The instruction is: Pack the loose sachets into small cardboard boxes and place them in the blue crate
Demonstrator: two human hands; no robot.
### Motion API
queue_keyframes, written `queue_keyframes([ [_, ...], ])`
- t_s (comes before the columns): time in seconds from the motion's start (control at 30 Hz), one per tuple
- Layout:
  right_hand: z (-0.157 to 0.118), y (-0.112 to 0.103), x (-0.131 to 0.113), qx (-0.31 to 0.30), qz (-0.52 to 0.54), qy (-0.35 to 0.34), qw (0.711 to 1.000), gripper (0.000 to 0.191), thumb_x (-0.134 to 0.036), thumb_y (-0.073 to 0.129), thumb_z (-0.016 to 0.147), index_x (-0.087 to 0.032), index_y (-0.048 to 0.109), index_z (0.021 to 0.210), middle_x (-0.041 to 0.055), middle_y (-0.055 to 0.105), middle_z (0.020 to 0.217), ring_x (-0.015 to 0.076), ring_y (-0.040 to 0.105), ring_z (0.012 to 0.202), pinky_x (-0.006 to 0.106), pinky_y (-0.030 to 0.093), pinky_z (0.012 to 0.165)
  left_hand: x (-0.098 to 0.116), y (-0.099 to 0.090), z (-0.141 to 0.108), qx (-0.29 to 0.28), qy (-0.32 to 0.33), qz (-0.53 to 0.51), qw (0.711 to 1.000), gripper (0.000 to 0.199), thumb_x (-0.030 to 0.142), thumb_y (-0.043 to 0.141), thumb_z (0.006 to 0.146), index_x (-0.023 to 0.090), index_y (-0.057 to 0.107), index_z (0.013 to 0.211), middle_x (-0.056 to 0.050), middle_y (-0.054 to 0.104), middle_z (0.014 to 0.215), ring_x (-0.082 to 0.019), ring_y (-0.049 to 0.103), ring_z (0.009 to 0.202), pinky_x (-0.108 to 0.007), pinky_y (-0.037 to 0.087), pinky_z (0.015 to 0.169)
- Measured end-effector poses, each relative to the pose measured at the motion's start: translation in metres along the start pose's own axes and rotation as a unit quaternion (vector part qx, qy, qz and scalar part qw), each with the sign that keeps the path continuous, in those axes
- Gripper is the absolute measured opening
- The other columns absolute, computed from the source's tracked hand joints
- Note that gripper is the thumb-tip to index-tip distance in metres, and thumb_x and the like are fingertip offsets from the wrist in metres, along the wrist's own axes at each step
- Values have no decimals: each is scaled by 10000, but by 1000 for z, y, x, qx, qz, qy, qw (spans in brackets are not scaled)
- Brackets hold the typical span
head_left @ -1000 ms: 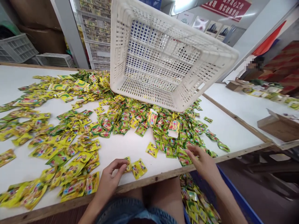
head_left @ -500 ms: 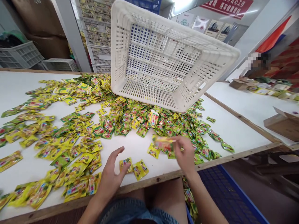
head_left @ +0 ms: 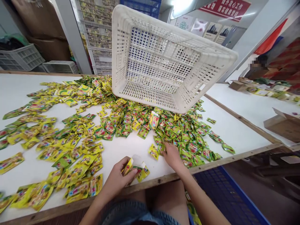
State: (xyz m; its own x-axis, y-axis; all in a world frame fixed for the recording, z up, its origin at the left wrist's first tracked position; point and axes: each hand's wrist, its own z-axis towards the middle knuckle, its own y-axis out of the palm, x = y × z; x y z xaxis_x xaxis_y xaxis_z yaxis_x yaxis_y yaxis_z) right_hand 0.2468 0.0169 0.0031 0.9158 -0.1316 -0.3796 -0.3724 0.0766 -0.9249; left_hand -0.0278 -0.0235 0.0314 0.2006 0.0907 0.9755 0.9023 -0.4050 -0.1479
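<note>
My left hand (head_left: pixel 118 175) is closed around a small yellow and green carton (head_left: pixel 127 167), whose top stands open with white flaps raised. A yellow sachet (head_left: pixel 144 173) lies on the table just beyond that carton, partly covered by it. At the near edge of the heap my right hand (head_left: pixel 173 157) has its thumb and fingers bent round a green sachet (head_left: pixel 161 147), partly hidden by the fingertips. Close to these fingers lies another yellow sachet (head_left: pixel 153 152). A yellow and red carton (head_left: pixel 154 120) rests on the green sachets (head_left: pixel 182 132) farther back.
A white plastic basket (head_left: pixel 150 95) tilts over the heap, its opening toward me. Many yellow sachets (head_left: pixel 79 165) spread across the left of the white table (head_left: pixel 124 147). Below the right edge is a blue crate (head_left: pixel 232 193). A cardboard box (head_left: pixel 282 125) stands at right.
The carton that was in my right hand is now in my left hand, standing open. My right hand has moved left and down to the green sachets. My left hand has closed.
</note>
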Motion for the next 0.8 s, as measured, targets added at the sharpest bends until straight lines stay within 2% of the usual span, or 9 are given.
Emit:
queue_keyframes([
  [0.07, -4, 7, 3, 1, 30, 10, 1000, 304, -214, 610, 688, -138, 588, 981, 118, 634, 905, 281, 552, 905, 354, 365, 789, -4, -2, 2, 20, 3, -60, 998, 289, 365, 588, 756, 156, 563, 954, -45, 656, 890, -209, 591, 844, -261, 454, 726],
  [0.17, -11, 10, 3, -4, 103, 25, 994, 158, -312, 541, 745, -171, 580, 805, 37, 606, 689, 210, 550, 692, 283, 363, 636, -15, -2, 6, 47, -17, -148, 988, 376, 358, 637, 714, 147, 539, 1010, -84, 665, 984, -240, 610, 911, -302, 475, 773],
  [0.27, -11, 12, -1, -10, 144, 23, 989, 267, -414, 462, 793, -183, 539, 682, -8, 546, 574, 158, 499, 566, 238, 334, 536, -24, -1, 12, 74, -51, -187, 978, 445, 374, 661, 690, 133, 536, 1043, -114, 668, 1024, -256, 626, 911, -333, 490, 777],
  [0.43, -4, 30, -18, 28, 165, 46, 985, 296, -468, 513, 748, -178, 553, 699, 7, 555, 605, 164, 494, 569, 248, 344, 537, -23, 5, 21, 61, -81, -170, 980, 441, 405, 678, 658, 100, 597, 966, -130, 693, 952, -272, 639, 871, -357, 501, 768],
  [0.6, -3, 41, -27, 82, 147, 69, 983, 213, -378, 609, 678, -175, 561, 724, 79, 584, 746, 236, 519, 744, 305, 353, 655, -21, 8, 26, 61, -90, -161, 981, 451, 408, 680, 649, 82, 623, 955, -142, 697, 950, -280, 638, 873, -360, 503, 769],
  [0.67, -5, 41, -28, 82, 154, 64, 983, 173, -342, 607, 678, -181, 549, 705, 73, 580, 740, 233, 515, 747, 304, 349, 659, -22, 9, 28, 51, -86, -166, 981, 420, 394, 681, 653, 88, 638, 937, -132, 701, 945, -279, 636, 885, -356, 499, 782],
  [0.8, -10, 39, -35, 49, 200, 33, 978, 140, -306, 588, 693, -194, 508, 670, 6, 549, 655, 171, 489, 621, 264, 348, 594, -22, 14, 33, 17, -75, -204, 976, 419, 354, 678, 677, 112, 636, 1017, -103, 701, 980, -276, 626, 936, -350, 488, 811],
])
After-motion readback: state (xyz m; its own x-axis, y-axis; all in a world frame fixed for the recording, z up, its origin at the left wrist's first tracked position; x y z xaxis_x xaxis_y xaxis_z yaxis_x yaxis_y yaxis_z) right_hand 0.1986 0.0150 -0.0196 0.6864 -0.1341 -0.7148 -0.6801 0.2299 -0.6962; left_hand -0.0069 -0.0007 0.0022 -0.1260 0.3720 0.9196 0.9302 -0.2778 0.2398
